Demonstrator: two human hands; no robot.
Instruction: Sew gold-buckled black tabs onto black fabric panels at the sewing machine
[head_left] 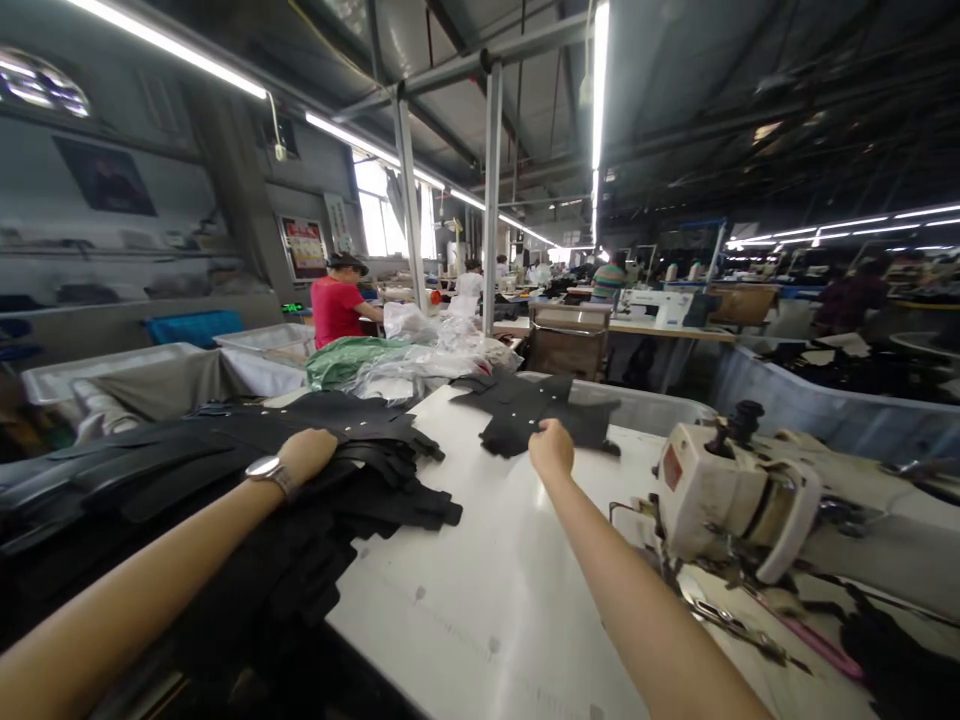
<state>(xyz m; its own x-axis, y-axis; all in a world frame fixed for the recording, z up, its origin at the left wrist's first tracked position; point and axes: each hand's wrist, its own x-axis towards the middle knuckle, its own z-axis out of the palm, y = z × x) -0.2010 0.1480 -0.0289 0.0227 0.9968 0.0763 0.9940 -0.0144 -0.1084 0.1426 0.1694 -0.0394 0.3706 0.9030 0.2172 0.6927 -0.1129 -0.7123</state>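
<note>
A thick pile of cut black fabric pieces (187,450) spreads over the left side of the white sewing table (450,620). My left hand (309,455), with a watch on its wrist, is closed at the pile's upper surface; its fingertips are hidden against the cloth. My right hand (551,450) pinches the near edge of a separate black fabric piece (517,410), which lies flat at the far end of the table. Small light marks dot this piece. An industrial sewing machine (720,490) stands to the right of my right forearm.
Clear plastic bags (450,345) and a green bag (349,360) are heaped beyond the table. White bins (262,340) stand at the left. A person in a red shirt (335,305) works behind them. A large bin (847,390) with dark cloth is at the right.
</note>
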